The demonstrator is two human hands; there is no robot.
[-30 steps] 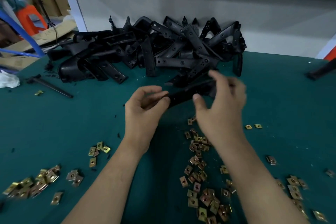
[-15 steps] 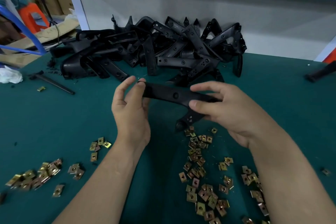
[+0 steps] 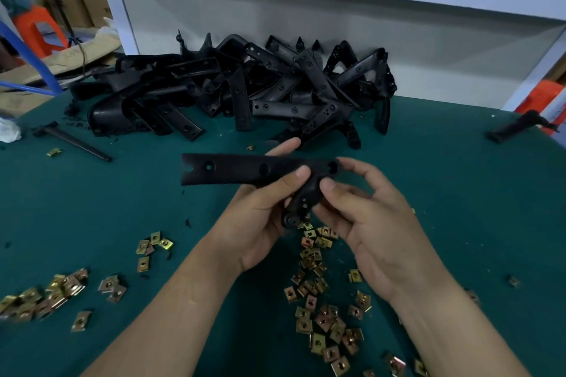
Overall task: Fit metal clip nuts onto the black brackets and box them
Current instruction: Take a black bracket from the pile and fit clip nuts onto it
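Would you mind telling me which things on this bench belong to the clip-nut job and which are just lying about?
Job: black bracket, gripped by left hand and right hand; bracket pile; clip nuts.
Lying about: orange stool; cardboard; white rag; thin black rod.

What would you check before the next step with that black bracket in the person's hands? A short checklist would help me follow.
1. Grip on the bracket: ok. The left hand grips its middle and the right hand pinches its bent end.
2. Supply of clip nuts within reach: ok. They lie loose on the green table just below the hands.
3. Holes free: ok. Three show along the bracket's long arm, with nothing fitted there.
4. One nut ready in the fingers: not ok. None shows in either hand.
5. Box for finished brackets: cannot tell. None shows on the table.
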